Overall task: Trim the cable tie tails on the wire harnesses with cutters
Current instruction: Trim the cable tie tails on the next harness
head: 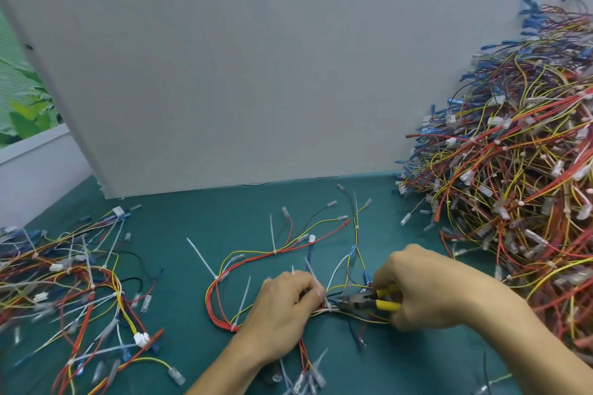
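While the right hand [426, 290] grips the yellow-handled cutters [362, 301], their nose lies against the harness [256, 255] on the green mat [192, 212], beside the left hand [285, 308] pinching it; wires crowd the blades, so a squeeze might nick insulation or a fingertip.

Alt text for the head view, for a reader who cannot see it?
A person's right hand holds yellow-handled cutters against the wire harness that the left hand grips on a green table. A smaller harness pile lies to the left, a large heap to the right.
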`<state>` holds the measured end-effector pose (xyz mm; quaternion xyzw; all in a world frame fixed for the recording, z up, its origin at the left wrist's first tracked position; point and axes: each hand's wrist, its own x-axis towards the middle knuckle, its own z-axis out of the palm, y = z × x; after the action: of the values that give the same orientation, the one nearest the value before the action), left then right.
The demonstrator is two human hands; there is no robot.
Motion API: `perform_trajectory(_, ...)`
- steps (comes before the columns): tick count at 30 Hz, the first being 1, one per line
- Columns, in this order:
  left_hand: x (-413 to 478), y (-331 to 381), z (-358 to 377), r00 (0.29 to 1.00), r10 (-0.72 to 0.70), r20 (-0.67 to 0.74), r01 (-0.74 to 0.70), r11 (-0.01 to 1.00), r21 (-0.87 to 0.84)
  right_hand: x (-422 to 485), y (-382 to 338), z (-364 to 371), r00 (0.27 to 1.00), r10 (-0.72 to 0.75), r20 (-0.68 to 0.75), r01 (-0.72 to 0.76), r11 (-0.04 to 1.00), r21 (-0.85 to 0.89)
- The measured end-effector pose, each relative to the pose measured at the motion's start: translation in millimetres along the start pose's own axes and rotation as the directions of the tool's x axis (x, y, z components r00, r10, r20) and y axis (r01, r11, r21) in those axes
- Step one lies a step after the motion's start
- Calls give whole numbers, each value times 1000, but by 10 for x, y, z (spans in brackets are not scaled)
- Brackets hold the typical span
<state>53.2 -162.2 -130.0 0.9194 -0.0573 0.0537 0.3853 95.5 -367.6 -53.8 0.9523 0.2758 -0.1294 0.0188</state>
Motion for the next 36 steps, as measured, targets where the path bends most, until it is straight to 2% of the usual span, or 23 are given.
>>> perform_trajectory(19,-9,23,0,999,33,-7,-33,999,24,84,-25,73,992,-70,-104,55,988,-144)
perform_trajectory(30,-6,22,11,999,36,-24,-36,999,33,82,-43,90,989,-84,-124,60,982,-182)
perform_trajectory(36,3,5,20,998,51,-37,-49,998,43,55,-99,102,993,-76,-95,62,988,-138)
